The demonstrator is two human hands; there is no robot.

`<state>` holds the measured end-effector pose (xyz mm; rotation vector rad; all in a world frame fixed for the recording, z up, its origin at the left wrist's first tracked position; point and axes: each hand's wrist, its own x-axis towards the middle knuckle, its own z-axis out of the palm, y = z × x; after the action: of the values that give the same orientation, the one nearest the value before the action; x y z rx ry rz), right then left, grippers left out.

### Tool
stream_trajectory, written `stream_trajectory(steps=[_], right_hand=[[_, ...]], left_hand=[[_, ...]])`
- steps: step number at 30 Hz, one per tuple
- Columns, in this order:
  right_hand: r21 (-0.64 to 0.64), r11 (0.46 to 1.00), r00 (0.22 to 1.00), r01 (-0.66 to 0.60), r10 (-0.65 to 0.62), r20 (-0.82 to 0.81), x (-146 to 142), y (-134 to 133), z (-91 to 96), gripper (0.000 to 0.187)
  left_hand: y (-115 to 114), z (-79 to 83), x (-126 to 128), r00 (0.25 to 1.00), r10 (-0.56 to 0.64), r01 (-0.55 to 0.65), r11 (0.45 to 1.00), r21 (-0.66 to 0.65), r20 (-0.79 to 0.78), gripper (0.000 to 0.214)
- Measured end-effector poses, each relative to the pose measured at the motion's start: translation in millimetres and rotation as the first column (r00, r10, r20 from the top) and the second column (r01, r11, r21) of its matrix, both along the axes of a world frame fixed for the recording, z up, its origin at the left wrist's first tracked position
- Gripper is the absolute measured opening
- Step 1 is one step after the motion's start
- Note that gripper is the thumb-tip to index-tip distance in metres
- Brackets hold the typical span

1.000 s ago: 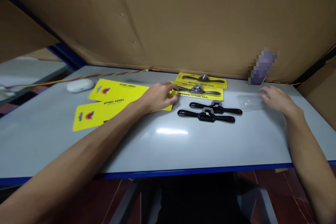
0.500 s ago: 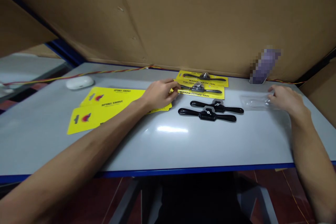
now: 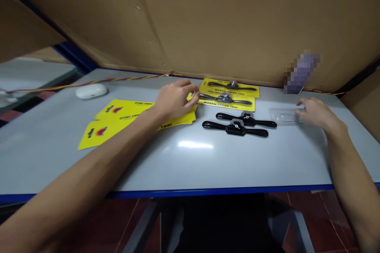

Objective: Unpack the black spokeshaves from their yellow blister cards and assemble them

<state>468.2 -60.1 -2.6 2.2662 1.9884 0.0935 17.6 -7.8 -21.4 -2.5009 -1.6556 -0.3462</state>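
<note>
My left hand (image 3: 177,99) hovers at the right end of two overlapping yellow backing cards (image 3: 102,129) printed SPOKE SHAVE. Its fingers are loosely curved and apart, with nothing visible between them. Just beyond its fingertips lies a carded spokeshave (image 3: 225,98) under clear plastic, with a second carded spokeshave (image 3: 233,85) behind it. Two loose black spokeshaves (image 3: 235,127) lie side by side at mid-table. On the right, my right hand (image 3: 316,114) has its bent fingers at the right end of clear plastic blister covers (image 3: 283,117); the fingertips' grip is partly hidden.
A white rounded case (image 3: 91,91) sits at the far left. Red and yellow wires (image 3: 127,78) run along the table's back edge. A tall cardboard panel (image 3: 225,19) closes off the back, and a pixelated purple item (image 3: 301,74) leans against it.
My left hand has drawn back slightly to the left, away from the carded spokeshave. My right hand has shifted a little left over the plastic covers. The spokeshaves stay in place.
</note>
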Motion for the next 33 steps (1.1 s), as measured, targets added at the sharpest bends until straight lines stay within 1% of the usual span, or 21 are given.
stream_trajectory(steps=[3, 5, 6, 8, 10, 11, 13, 16, 18, 20, 22, 24, 26, 29, 31, 33], right_hand=[[0.041, 0.999, 1.000, -0.012, 0.013, -0.019, 3, 4, -4.2, 0.044], [0.106, 0.994, 1.000, -0.001, 0.004, -0.030, -2, 6, -5.2, 0.046], [0.151, 0.989, 0.999, 0.005, 0.002, -0.041, -7, 6, -5.0, 0.046], [0.255, 0.967, 0.997, 0.002, 0.018, -0.077, -20, 5, -4.2, 0.044], [0.332, 0.942, 0.990, -0.042, 0.085, -0.114, -37, 2, -4.2, 0.041], [0.351, 0.933, 0.984, -0.075, 0.127, -0.127, -46, 1, -5.2, 0.038], [0.347, 0.925, 0.964, -0.156, 0.219, -0.150, -62, -2, -10.0, 0.034], [0.325, 0.909, 0.928, -0.263, 0.330, -0.172, -83, -4, -22.8, 0.029], [0.329, 0.895, 0.908, -0.301, 0.375, -0.189, -92, -6, -31.0, 0.027], [0.342, 0.879, 0.882, -0.332, 0.418, -0.219, -97, -7, -36.0, 0.025], [0.368, 0.850, 0.839, -0.377, 0.482, -0.252, -98, -8, -36.8, 0.024], [0.408, 0.809, 0.789, -0.422, 0.550, -0.273, -98, -10, -34.9, 0.024], [0.443, 0.779, 0.754, -0.445, 0.592, -0.285, -96, -10, -32.3, 0.024], [0.449, 0.777, 0.740, -0.442, 0.598, -0.307, -95, -10, -31.7, 0.021], [0.472, 0.767, 0.726, -0.434, 0.608, -0.321, -93, -8, -34.6, 0.017], [0.533, 0.728, 0.692, -0.431, 0.646, -0.323, -92, -7, -39.3, 0.011]], left_hand=[[-3, 4.7, -3, 0.980, 0.152, -0.166, 0.980, -0.106, -0.131, 0.055], [-2, 1.9, -3, 0.957, 0.200, -0.233, 0.961, -0.149, -0.210, 0.060], [0, -1.0, -3, 0.953, 0.199, -0.236, 0.960, -0.150, -0.229, 0.060], [5, -7.9, -2, 0.961, 0.150, -0.186, 0.972, -0.144, -0.231, 0.057], [12, -13.8, -2, 0.975, 0.068, -0.101, 0.983, -0.152, -0.210, 0.053], [15, -15.8, -2, 0.979, 0.040, -0.072, 0.985, -0.157, -0.200, 0.052], [18, -17.9, -3, 0.982, 0.025, -0.054, 0.987, -0.150, -0.190, 0.052], [20, -18.3, -5, 0.986, 0.005, -0.025, 0.993, -0.118, -0.168, 0.053], [19, -18.4, -6, 0.990, -0.059, 0.044, 0.992, -0.115, -0.130, 0.051], [19, -19.2, -8, 0.986, -0.152, 0.142, 0.982, -0.123, -0.074, 0.046], [20, -20.4, -10, 0.970, -0.240, 0.235, 0.964, -0.120, -0.025, 0.043], [21, -21.4, -12, 0.956, -0.293, 0.292, 0.951, -0.101, 0.000, 0.041], [20, -21.5, -13, 0.949, -0.315, 0.314, 0.946, -0.086, 0.005, 0.040], [19, -18.9, -12, 0.947, -0.320, 0.319, 0.944, -0.085, 0.000, 0.042], [18, -15.9, -10, 0.953, -0.302, 0.299, 0.949, -0.099, -0.018, 0.044], [16, -12.1, -8, 0.969, -0.243, 0.235, 0.963, -0.129, -0.045, 0.048]])
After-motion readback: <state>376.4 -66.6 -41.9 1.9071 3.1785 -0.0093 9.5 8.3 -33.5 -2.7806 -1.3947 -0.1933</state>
